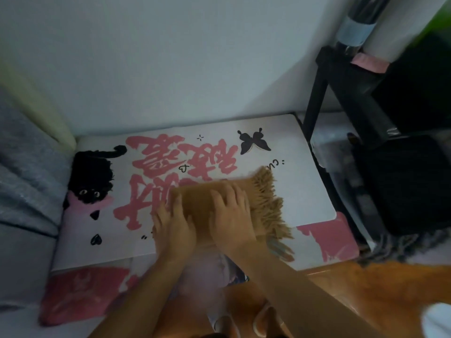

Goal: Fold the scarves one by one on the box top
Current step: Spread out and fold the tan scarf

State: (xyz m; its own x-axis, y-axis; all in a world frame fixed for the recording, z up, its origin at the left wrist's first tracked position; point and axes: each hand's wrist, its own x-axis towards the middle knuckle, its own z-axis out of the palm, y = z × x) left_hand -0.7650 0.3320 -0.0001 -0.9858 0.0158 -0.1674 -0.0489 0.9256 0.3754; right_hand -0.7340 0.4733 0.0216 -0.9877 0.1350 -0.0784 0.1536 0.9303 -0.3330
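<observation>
A tan scarf (197,198) with a fringed end (267,203) lies folded into a small rectangle on the white box top (302,191), which is printed with pink characters, a black cat and a black butterfly. My left hand (174,230) rests flat on the scarf's left edge, its fingers pointing away from me. Flat on the scarf's middle lies my right hand (231,215), fingers spread, just left of the fringe. The fringe fans out to the right and over the near edge of the box. The image is blurred by motion.
A white wall stands right behind the box. A grey sofa or cushion (26,181) is on the left. A black rack (366,118) with dark items stands on the right. More fabric (227,267) hangs down the box front, above the wooden floor (366,284).
</observation>
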